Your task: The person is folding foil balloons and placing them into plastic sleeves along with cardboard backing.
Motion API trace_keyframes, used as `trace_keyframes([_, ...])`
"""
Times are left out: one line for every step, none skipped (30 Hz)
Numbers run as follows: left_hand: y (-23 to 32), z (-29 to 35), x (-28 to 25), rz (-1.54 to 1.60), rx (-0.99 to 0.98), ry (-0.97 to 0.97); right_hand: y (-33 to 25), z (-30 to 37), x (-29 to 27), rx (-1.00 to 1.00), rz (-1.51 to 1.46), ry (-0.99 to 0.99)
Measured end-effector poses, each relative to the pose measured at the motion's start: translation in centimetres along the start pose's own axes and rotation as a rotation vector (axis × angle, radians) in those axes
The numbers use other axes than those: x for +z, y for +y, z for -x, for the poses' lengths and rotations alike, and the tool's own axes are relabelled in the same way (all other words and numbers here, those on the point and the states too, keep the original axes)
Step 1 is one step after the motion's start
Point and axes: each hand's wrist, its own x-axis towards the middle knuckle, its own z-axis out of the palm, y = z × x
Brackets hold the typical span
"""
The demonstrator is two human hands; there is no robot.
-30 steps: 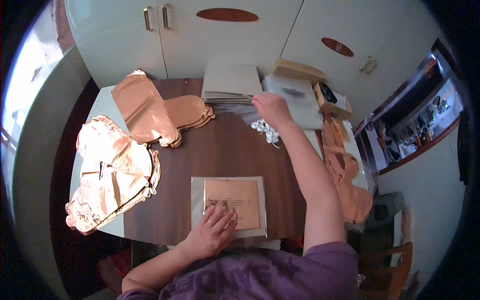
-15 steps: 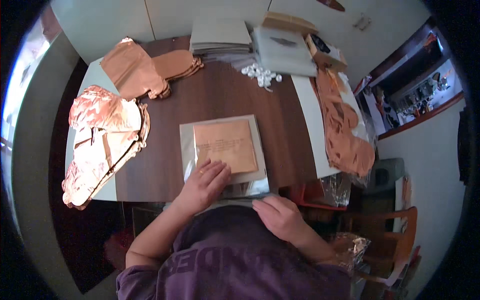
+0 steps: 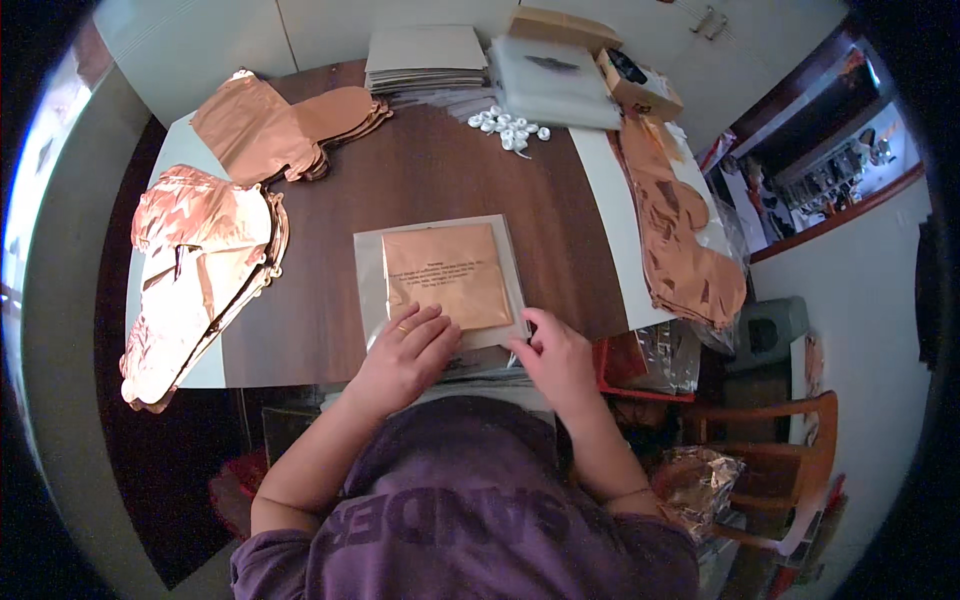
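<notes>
A clear plastic bag point(image 3: 372, 262) lies flat on the table in front of me. Inside it, a folded copper-coloured foil sheet point(image 3: 445, 250) with small dark print rests against a grey card point(image 3: 510, 262). My left hand point(image 3: 405, 352) lies over the lower left of the bag, fingers stretched out across the foil. At the bag's lower right corner, my right hand point(image 3: 558, 368) pinches the edge between thumb and forefinger. The lower edge of the bag, near the table's front, is partly hidden by my hands.
Copper foil balloons lie flat in piles at the left point(image 3: 205, 290), back left point(image 3: 250, 125) and right point(image 3: 680, 240). Grey cards point(image 3: 425, 55), clear bags point(image 3: 550, 85), small white rolls point(image 3: 508, 128) and an open box point(image 3: 640, 85) stand behind. A wooden chair point(image 3: 770, 450) is at right.
My right hand has moved up from the table's front edge to the bag's lower right corner. My left hand stays on the bag. The whole view has shifted slightly.
</notes>
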Motion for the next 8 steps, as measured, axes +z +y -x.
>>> trace_keyframes([0.0, 0.1, -0.1, 0.008, -0.003, -0.009, 0.3, -0.2, -0.7, 0.0, -0.001, -0.004])
trace_keyframes([0.0, 0.1, 0.0, 0.009, -0.006, -0.01, 0.9, -0.3, -1.7, 0.018, -0.075, -0.123])
trace_keyframes([-0.1, 0.1, 0.2, 0.012, -0.003, -0.003, 1.1, -0.5, -2.3, 0.036, -0.151, -0.242])
trace_keyframes([-0.1, 0.2, 0.3, 0.015, -0.002, 0.004, 1.0, -0.8, -2.6, 0.019, -0.127, -0.268])
trace_keyframes([0.0, 0.1, 0.4, 0.02, -0.002, -0.001, 1.5, -1.0, -2.2, 0.026, -0.128, -0.269])
trace_keyframes([0.0, -0.1, 0.2, 0.032, -0.002, -0.016, 2.1, -1.3, -1.5, -0.088, -0.056, -0.192])
trace_keyframes([0.1, -0.1, 0.1, 0.043, -0.002, -0.031, 2.7, -1.5, -0.9, -0.201, 0.016, -0.115])
trace_keyframes([0.0, 0.0, 0.1, 0.026, -0.027, -0.062, 3.0, -1.9, -0.5, -0.133, 0.046, -0.19])
